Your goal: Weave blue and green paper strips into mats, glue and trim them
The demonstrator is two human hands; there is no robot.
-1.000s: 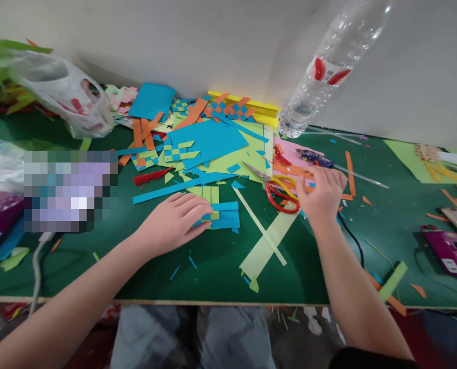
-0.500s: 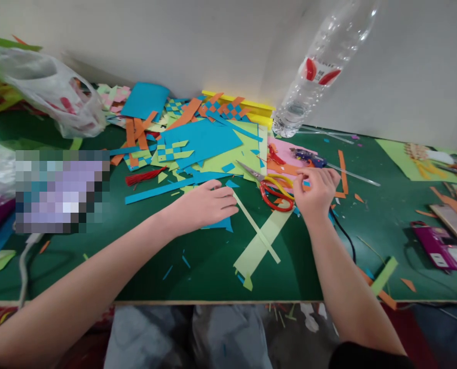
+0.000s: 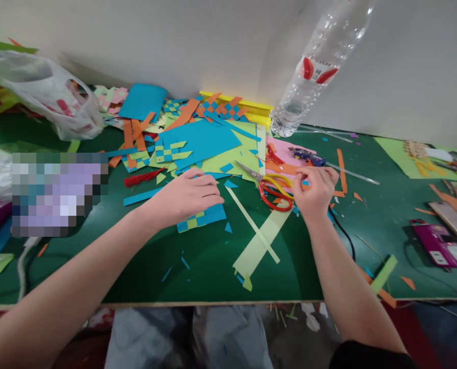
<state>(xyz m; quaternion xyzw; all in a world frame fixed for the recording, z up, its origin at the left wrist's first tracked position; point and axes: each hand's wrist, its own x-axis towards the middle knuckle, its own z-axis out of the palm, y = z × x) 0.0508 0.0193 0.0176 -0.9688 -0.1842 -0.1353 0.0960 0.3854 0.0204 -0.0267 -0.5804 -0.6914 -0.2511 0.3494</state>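
My left hand (image 3: 186, 197) hovers or rests over a woven blue and green paper piece (image 3: 203, 218), its fingers stretched out and slightly bent. Nothing shows in its grasp, though its underside is hidden. My right hand (image 3: 316, 190) is closed, thumb and fingers curled together, just right of the scissors (image 3: 276, 192) with red and yellow handles. Whatever it pinches, if anything, cannot be made out. Between the hands, a narrow pale green strip (image 3: 253, 225) crosses a wider pale green strip (image 3: 261, 241) on the green table (image 3: 144, 277).
Blue and green sheets (image 3: 209, 141), woven pieces and orange strips pile up at the back. A tall plastic bottle (image 3: 309, 77) stands against the wall. A red tassel (image 3: 144, 177) lies left of centre; a white plastic bag (image 3: 59, 97) and a purple device (image 3: 439, 243) sit farther out.
My left hand has moved left, away from the narrow green strip, uncovering more of the woven blue and green piece. My right hand has stayed nearly in place.
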